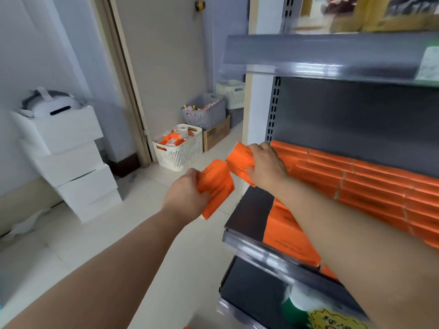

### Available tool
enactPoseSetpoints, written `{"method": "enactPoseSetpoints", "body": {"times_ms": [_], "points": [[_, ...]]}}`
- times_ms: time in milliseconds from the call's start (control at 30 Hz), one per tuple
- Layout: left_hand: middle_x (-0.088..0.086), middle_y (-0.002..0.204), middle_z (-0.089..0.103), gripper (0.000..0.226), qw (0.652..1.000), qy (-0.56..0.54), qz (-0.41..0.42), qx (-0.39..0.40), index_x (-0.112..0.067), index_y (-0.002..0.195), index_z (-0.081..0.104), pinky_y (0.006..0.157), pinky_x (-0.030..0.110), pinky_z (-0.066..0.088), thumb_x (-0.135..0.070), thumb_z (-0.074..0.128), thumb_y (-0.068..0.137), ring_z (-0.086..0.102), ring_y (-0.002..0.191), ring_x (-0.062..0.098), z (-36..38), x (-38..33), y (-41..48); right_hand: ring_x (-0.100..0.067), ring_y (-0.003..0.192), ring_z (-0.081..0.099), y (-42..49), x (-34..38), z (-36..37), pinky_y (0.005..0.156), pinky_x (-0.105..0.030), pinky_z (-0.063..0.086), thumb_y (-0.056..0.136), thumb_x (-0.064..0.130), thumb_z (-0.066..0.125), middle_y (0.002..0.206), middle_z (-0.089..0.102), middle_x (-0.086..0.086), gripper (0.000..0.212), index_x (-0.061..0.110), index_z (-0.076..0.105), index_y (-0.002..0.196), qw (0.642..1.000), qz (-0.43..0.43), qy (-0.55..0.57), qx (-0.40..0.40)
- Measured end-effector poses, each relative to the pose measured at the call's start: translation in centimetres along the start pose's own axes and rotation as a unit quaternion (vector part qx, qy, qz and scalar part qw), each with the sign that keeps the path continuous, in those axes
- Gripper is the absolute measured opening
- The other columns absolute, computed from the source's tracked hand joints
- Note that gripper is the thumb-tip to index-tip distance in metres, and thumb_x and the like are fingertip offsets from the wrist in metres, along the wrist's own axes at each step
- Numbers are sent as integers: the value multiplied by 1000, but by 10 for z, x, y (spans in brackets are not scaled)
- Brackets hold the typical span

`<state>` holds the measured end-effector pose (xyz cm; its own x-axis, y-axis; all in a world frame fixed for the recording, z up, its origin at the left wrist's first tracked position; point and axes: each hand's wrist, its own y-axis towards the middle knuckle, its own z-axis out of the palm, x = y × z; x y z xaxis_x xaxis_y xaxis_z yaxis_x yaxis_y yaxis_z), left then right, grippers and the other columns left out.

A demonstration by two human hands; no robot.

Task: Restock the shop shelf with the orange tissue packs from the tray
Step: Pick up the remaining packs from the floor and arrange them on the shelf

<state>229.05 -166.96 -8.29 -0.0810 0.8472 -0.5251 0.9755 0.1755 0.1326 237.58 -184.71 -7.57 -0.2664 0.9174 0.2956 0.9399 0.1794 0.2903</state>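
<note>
the restock looked well under way, as i judged it: the shelf (248, 210) carried a stacked wall of orange packs (368, 184) along its back, running off to the right, and more flat packs (289, 236) lay toward the front edge under the right forearm. the left end of the shelf showed bare dark board, so there seemed to be room left to fill, and two packs were not yet placed. the tray was not in view, so how many remained could not be told; a white basket (178, 150) with orange items stood on the floor, well apart, by the door

the left hand (187, 193) gripped one orange tissue pack (217, 188), fingers curled round its near end, off the shelf's left edge and over the floor. the right hand (266, 167) gripped a second pack (238, 160) from above, just beside the left end of the stacked wall and above the bare board. the two held packs were close together, nearly touching
</note>
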Motion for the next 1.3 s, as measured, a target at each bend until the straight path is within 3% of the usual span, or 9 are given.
{"method": "enactPoseSetpoints", "body": {"times_ms": [267,533,733,1000,1200,1300], "points": [[-3,120,58,42,994,-100,44,29,-24,128,44,81,30,49,-32,60,90,57,97,17,44,-30,52,-29,120,47,59,-49,14,98,-41,42,87,16,60,128,54,-6,46,21,50,131,998,20,-60,16],[-3,118,59,42,994,-93,53,24,-24,127,44,82,32,52,-31,60,90,55,91,13,58,-48,77,-26,121,46,66,-76,13,96,-38,41,87,6,57,126,53,-3,47,25,53,129,991,-6,-124,60],[-3,119,60,40,996,-67,57,30,-25,126,47,86,38,55,-27,60,88,61,101,20,66,-61,81,-26,120,47,59,-93,4,90,-33,42,83,3,62,126,48,-1,58,32,52,132,991,30,-107,70],[-1,116,56,45,996,-14,62,70,-24,125,52,87,41,54,-13,59,81,57,105,22,63,-65,92,-24,113,56,54,-88,-8,86,-36,48,77,-4,60,121,58,-2,54,24,49,122,986,94,-133,32],[1,117,46,47,990,-9,102,97,-29,122,55,80,29,46,-4,54,82,48,108,23,74,-70,101,-24,113,55,52,-88,-11,86,-35,47,79,6,63,121,57,-3,45,25,52,119,983,106,-139,48],[4,125,41,50,988,-41,105,105,-30,125,55,85,29,45,-1,51,84,46,113,26,84,-78,104,-23,118,49,49,-96,-17,93,-35,44,76,18,72,123,51,0,48,29,54,120,989,105,-76,70]]}}
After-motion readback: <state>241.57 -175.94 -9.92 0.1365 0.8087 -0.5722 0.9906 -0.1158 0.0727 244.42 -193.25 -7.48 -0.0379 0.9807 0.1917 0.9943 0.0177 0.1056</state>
